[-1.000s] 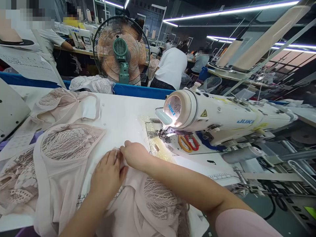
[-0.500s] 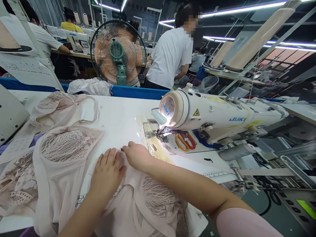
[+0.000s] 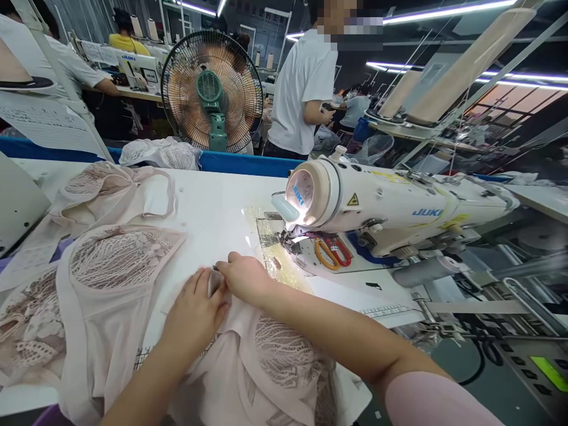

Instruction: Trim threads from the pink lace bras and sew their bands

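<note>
A pale pink lace garment (image 3: 270,361) lies on the white sewing table (image 3: 213,207) in front of me. My left hand (image 3: 195,313) rests flat on its upper edge, fingers pressed together over the fabric. My right hand (image 3: 242,275) pinches the same edge just beside the left one, a little short of the presser foot (image 3: 284,239) of the white JUKI sewing machine (image 3: 381,204). What lies under the fingertips is hidden.
Several more pink lace pieces (image 3: 110,260) are stacked at the left. Orange-handled scissors (image 3: 331,253) lie under the machine arm. A standing fan (image 3: 212,92) and a person in a white shirt (image 3: 306,89) are behind the table.
My left hand has curled closer onto the fabric edge beside the right hand. The person in white behind the table has straightened up and stepped nearer.
</note>
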The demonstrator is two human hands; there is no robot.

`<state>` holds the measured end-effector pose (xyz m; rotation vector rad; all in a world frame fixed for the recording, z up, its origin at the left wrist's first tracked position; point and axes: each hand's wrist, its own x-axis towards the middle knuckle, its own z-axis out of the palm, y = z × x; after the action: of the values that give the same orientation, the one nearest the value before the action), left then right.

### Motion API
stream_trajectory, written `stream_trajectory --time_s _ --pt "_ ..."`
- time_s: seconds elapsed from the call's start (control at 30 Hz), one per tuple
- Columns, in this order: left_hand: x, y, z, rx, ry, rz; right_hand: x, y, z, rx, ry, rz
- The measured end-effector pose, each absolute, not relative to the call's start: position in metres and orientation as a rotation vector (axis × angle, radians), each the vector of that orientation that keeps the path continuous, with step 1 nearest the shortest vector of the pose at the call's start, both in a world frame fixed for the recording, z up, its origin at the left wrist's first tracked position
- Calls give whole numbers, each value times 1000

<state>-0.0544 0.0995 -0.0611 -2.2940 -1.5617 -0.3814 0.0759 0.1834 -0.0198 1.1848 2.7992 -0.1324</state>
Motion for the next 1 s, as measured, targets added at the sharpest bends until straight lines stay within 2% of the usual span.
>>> stream_trajectory --time_s 1.0 --pt "-54 100 -55 -2342 -1641 -339 98 180 -6 1071 2723 -117"
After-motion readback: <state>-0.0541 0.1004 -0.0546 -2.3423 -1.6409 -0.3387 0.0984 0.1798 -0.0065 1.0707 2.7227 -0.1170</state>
